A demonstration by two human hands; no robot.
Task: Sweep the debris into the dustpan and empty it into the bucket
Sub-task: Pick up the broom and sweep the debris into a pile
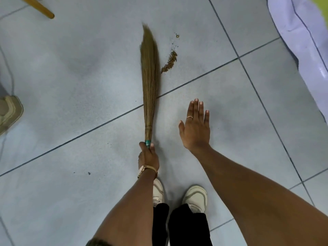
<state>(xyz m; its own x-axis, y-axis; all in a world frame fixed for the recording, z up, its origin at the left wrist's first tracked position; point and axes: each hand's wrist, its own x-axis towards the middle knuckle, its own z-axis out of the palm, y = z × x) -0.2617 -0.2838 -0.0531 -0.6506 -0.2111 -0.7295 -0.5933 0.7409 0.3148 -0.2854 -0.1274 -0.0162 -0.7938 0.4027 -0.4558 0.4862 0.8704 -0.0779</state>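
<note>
My left hand [148, 155] grips the bound end of a straw hand broom [150, 77], just below its teal band. The bristles stretch away from me across the tiled floor. A small streak of brown debris [169, 62] lies just right of the bristles, with a few loose crumbs [177, 36] farther off. My right hand [195, 126] hovers flat over the floor, palm down, fingers straight and slightly spread, holding nothing. No dustpan or bucket is in view.
A wooden stick end [41, 8] pokes in at the top left. Another person's beige shoe [9, 112] stands at the left edge. A pale lilac plastic object [305, 43] fills the top right corner. My white shoes [196, 196] stand below my hands.
</note>
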